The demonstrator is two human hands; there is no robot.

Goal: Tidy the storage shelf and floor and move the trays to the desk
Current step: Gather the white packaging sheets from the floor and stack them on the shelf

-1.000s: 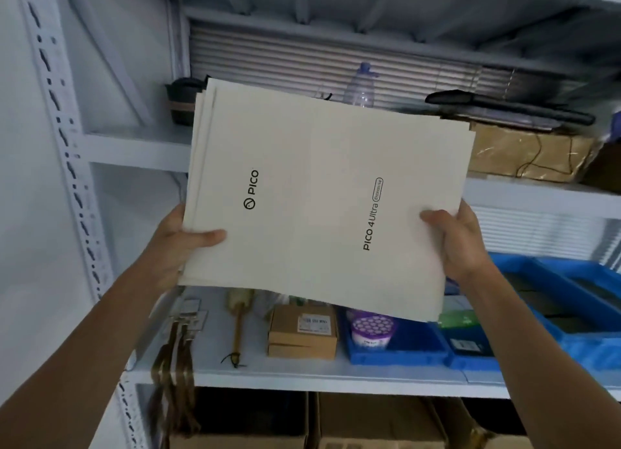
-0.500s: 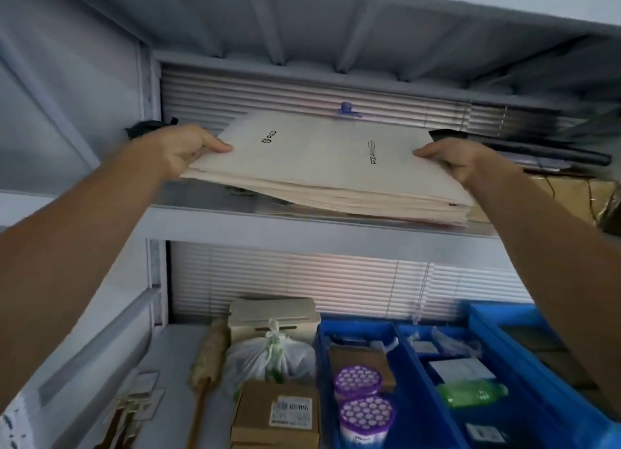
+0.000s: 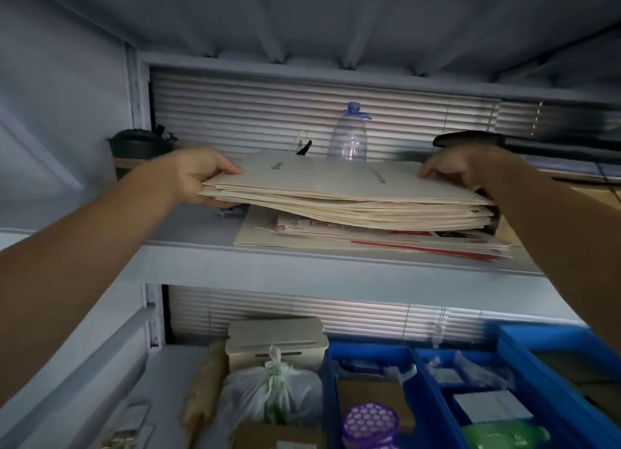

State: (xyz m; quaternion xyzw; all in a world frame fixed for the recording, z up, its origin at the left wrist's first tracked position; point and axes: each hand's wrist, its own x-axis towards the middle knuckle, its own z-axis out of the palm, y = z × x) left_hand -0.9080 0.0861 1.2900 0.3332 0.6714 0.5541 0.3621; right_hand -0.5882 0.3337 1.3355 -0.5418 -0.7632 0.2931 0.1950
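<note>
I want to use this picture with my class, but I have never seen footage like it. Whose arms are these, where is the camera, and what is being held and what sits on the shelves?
There is no machine here. A person wears a camera on the head, so you see their own two arms reaching forward. The left hand and right hand grip the ends of a stack of flat beige sheets, held over papers on the upper shelf. Behind stands a clear bottle. On the shelf below are blue bins, a tied plastic bag and a purple lid.
</note>
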